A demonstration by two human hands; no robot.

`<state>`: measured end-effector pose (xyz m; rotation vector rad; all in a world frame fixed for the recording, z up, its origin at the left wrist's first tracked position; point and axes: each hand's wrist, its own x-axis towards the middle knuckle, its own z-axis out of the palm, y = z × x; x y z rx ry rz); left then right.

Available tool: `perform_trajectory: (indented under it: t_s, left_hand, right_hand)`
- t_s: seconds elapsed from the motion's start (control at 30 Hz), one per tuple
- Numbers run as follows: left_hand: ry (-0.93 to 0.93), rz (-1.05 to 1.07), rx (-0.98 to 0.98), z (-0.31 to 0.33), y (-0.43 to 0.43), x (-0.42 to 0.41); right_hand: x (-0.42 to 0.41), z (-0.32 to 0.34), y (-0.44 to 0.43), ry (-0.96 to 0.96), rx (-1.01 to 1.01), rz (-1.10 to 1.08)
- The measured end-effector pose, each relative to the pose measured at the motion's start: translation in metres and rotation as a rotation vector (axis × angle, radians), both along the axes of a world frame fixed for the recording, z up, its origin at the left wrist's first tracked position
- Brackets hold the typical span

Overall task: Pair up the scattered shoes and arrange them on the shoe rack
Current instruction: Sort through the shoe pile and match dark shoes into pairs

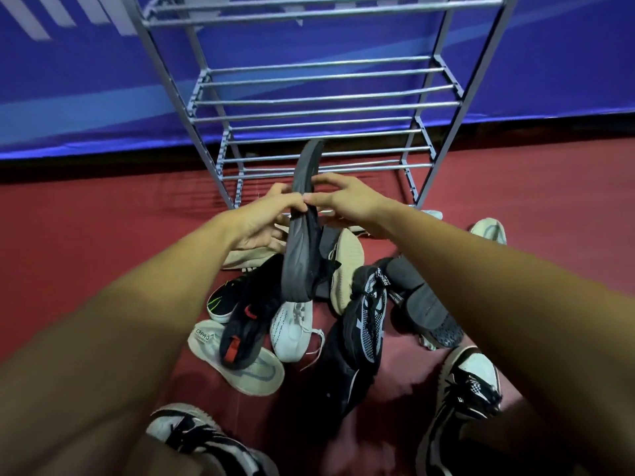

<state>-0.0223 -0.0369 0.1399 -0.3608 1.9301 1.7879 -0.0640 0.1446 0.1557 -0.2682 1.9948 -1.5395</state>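
A dark grey shoe (302,255) is held in the air above the pile, its sole turned toward me and its toe pointing at the rack. My left hand (264,218) grips its left side and my right hand (343,201) pinches its right side near the middle. The grey metal shoe rack (323,97) stands straight ahead, and the shelves in view hold nothing. Below my hands lie scattered shoes: a black one with red tabs (245,324), a white knit one (292,331), a black-and-grey mesh one (367,314) and beige ones (347,266).
A blue wall banner (86,97) runs behind the rack above the red floor (86,228). A pale shoe (489,230) lies to the right of the rack. My own black-and-white sneakers (464,400) stand at the bottom edge, close to the pile.
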Motion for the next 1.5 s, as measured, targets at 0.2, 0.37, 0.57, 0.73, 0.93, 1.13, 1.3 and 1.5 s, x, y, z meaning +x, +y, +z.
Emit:
perform_trajectory:
  t_s: [0.2,0.37,0.57,0.73,0.93,1.13,1.3,1.5]
  left_hand:
    - [0.099,-0.006,-0.033,0.064,-0.012,-0.016]
    - [0.172,0.124,-0.036,0.110,-0.017,-0.026]
    - [0.235,0.421,-0.062,0.130,-0.012,-0.024]
    - [0.283,0.584,-0.043,0.134,-0.027,-0.022]
    - [0.259,0.734,0.156,0.130,-0.056,-0.015]
    - [0.338,0.916,0.499,0.134,-0.064,-0.014]
    - [0.403,0.993,0.741,0.138,-0.055,-0.016]
    - [0.388,0.874,0.695,0.138,-0.045,-0.020]
  right_hand:
    - [-0.012,0.050,-0.014,0.200,-0.005,-0.007]
    - [-0.021,0.083,-0.020,0.515,0.190,0.138]
    - [-0.028,0.105,-0.029,0.649,0.306,0.186]
    - [-0.036,0.106,-0.028,0.488,0.184,0.086]
    - [-0.035,0.105,-0.034,0.524,0.164,0.007]
    - [-0.033,0.117,-0.043,0.618,0.117,-0.107]
    - [-0.032,0.115,-0.062,0.482,0.015,-0.070]
    - [-0.041,0.123,-0.079,0.367,-0.135,-0.223]
